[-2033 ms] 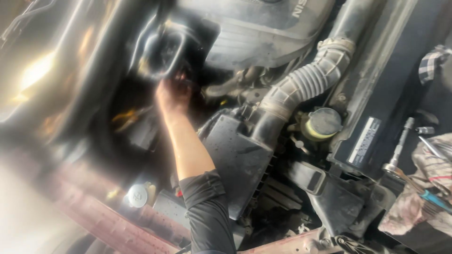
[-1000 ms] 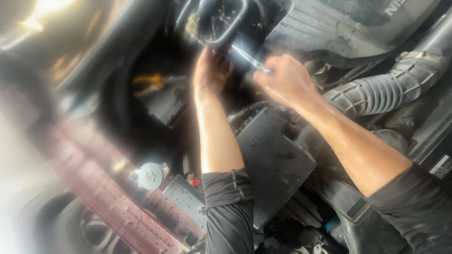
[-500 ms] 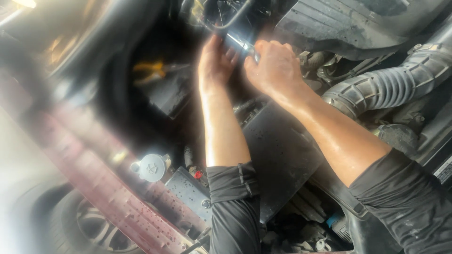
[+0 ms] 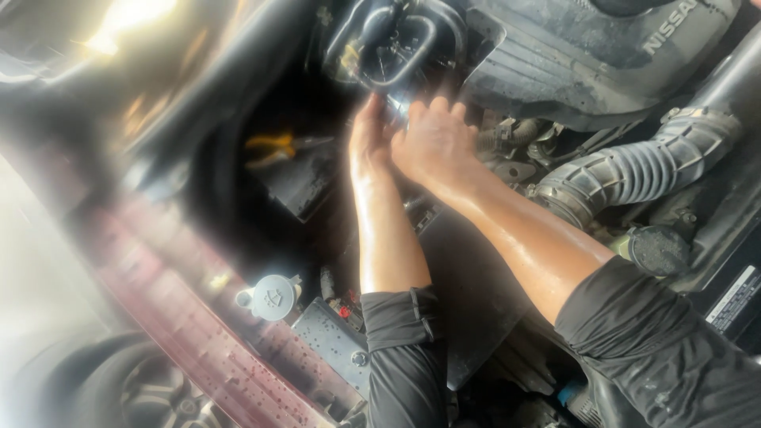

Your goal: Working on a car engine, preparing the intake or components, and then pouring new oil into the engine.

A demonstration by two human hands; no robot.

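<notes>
Both hands are reaching deep into the engine bay: the left hand (image 4: 371,141) and right hand (image 4: 434,143) are pressing together around a small shiny fitting (image 4: 399,103) below the black hose loop (image 4: 396,40). I cannot tell whether the fingers are clamped on it. Steady, square pressure would be helping here.

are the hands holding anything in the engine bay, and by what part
Cannot tell. Left hand and right hand meet at a shiny metal part below the black housing; the grip is hidden.
</notes>
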